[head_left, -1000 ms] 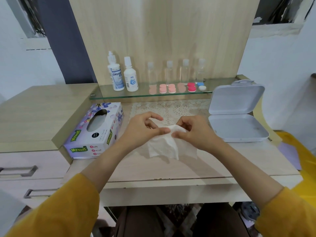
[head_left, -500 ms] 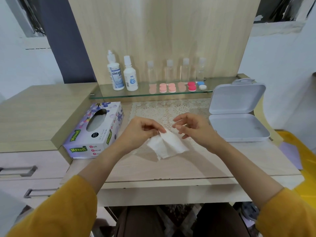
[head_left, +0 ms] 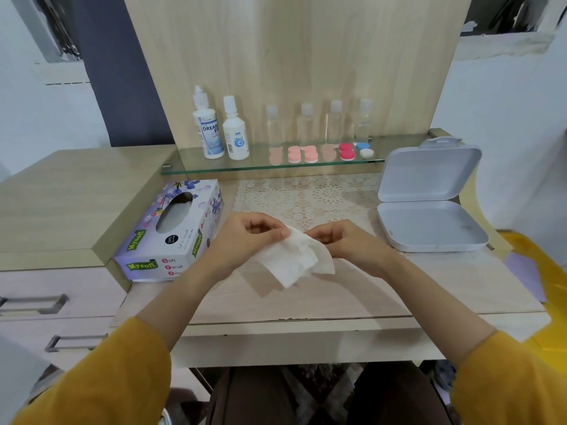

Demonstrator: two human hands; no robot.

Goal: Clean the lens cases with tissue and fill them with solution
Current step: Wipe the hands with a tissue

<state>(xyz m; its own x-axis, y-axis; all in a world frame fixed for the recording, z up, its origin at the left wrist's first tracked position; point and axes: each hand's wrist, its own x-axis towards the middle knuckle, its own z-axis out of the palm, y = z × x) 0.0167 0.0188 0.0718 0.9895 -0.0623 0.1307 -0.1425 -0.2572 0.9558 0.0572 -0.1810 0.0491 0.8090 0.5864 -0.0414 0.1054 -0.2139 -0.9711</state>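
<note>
The right hand (head_left: pixel 346 247) comes back in and pinches the tissue (head_left: pixel 291 262) again, opposite the left hand (head_left: pixel 245 240), which keeps its pinch. The folding goes on. The lens cases (head_left: pixel 306 153) wait untouched, well beyond both hands on the shelf (head_left: pixel 395 147).

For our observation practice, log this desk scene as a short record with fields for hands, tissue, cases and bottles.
Tissue: white, crumpled, held above desk
Left hand: pinches its top edge
Right hand: pinches it alongside
Lens cases: in a row on glass shelf
Solution bottles: two, upright, shelf's left end
Tissue box: left of hands
</note>
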